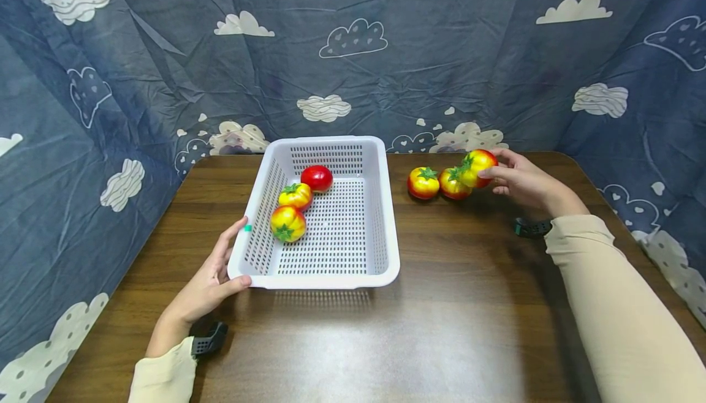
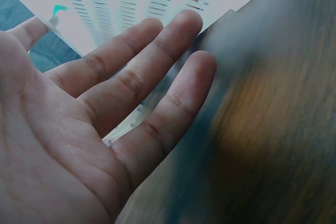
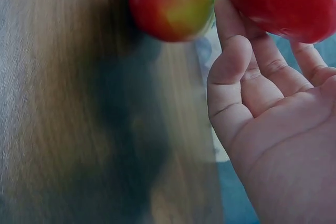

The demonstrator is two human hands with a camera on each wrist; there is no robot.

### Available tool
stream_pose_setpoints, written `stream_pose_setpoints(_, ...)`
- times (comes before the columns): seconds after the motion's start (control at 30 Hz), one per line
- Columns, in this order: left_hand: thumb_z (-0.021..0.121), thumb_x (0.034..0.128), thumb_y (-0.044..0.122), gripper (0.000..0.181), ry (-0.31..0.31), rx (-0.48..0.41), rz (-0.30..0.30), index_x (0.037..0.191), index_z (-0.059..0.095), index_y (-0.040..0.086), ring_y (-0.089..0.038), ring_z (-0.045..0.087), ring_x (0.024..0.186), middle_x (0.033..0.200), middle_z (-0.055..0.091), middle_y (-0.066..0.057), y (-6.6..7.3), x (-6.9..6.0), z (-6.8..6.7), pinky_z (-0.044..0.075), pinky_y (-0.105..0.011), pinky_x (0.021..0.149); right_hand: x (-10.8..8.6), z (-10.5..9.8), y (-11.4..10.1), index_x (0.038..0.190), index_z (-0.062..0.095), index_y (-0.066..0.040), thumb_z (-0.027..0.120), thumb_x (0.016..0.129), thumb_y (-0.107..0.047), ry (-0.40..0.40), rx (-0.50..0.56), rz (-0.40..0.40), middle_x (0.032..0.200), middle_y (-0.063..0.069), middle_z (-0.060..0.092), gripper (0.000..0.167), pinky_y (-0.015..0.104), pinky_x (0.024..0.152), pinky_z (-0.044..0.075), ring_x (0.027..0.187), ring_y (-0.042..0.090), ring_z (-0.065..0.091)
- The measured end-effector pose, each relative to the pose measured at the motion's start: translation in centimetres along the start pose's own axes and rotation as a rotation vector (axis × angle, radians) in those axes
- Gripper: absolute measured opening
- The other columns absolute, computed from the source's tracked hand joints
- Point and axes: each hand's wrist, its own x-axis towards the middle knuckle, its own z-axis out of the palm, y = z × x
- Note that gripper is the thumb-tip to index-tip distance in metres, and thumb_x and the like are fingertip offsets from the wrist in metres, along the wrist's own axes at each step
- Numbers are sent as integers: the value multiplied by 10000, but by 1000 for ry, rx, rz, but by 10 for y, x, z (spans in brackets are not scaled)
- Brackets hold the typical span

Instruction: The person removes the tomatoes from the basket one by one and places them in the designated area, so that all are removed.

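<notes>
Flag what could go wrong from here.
The right hand holds a tomato by its fingertips, so it might slip. The two tomatoes beside it could roll if nudged. The white basket, touched by the left hand only around its near left corner, might shift if bumped.

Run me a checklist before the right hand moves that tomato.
1. Right hand grips the held tomato: ok.
2. Left hand is at the basket, thumb at its rim: ok.
3. Basket has room: ok, bare space right of the three tomatoes inside.
4. Held tomato is over the basket: not ok, it's off to the right.
5. Held tomato clears the nearest tabletop tomato: cannot tell, they overlap in the head view.
</notes>
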Motion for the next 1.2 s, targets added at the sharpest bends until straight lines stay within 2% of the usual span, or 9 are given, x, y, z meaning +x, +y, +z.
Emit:
stream_pose_setpoints(0.17, 702, 978, 23, 1010, -6, -15, 15, 1733, 78, 271, -73, 660, 1239, 1640, 312, -404, 0, -1, 1, 576, -227, 940, -2, -8, 10, 1294, 416, -328, 595, 1090, -223, 12, -32, 23, 1108, -194, 637, 292, 228, 827, 515, 948, 31, 642)
stream_pose_setpoints(0.4, 705, 976, 21, 1008, -6, -20, 21, 1731, 85, 269, -89, 665, 1235, 1634, 318, -404, 1, -1, 2, 580, -233, 933, -6, -15, 19, 1292, 387, -322, 601, 1088, -257, 39, -23, 45, 1081, -208, 628, 302, 225, 824, 518, 941, 20, 641)
stream_pose_setpoints(0.47, 707, 975, 25, 1008, -5, -20, 23, 1731, 87, 272, -87, 666, 1235, 1638, 317, -401, 2, -1, 2, 579, -232, 934, -7, -17, 23, 1284, 385, -324, 613, 1085, -259, 49, -1, 53, 1089, -203, 622, 310, 223, 829, 531, 939, 24, 643)
stream_pose_setpoints(0.67, 700, 983, 16, 1004, -13, -24, 38, 1732, 80, 265, -86, 666, 1236, 1629, 309, -424, 3, -1, 2, 580, -230, 933, -10, -21, 34, 1268, 398, -286, 667, 1059, -206, 70, 159, 67, 1103, -147, 636, 350, 227, 821, 575, 915, 50, 674)
stream_pose_setpoints(0.9, 713, 984, 47, 1002, -2, -16, 23, 1731, 87, 278, -86, 668, 1228, 1630, 323, -410, 2, 0, 2, 580, -230, 926, -10, -24, 45, 1273, 354, -287, 667, 1048, -139, 90, 219, 64, 1121, -138, 615, 413, 223, 822, 597, 936, 34, 692)
stream_pose_setpoints(1.03, 708, 984, 34, 1000, -4, -20, 30, 1732, 87, 266, -87, 672, 1221, 1619, 331, -422, 1, 0, 1, 584, -233, 921, -9, -25, 48, 1288, 314, -286, 663, 1046, -135, 98, 213, 68, 1190, -97, 536, 451, 227, 826, 604, 949, 8, 690)
stream_pose_setpoints(1.2, 708, 982, 31, 1001, -4, -23, 31, 1731, 88, 269, -91, 672, 1224, 1618, 335, -418, 1, 0, 2, 584, -235, 923, -8, -24, 51, 1297, 278, -302, 670, 1052, -184, 111, 143, 83, 1264, -56, 447, 477, 219, 844, 605, 960, -28, 672)
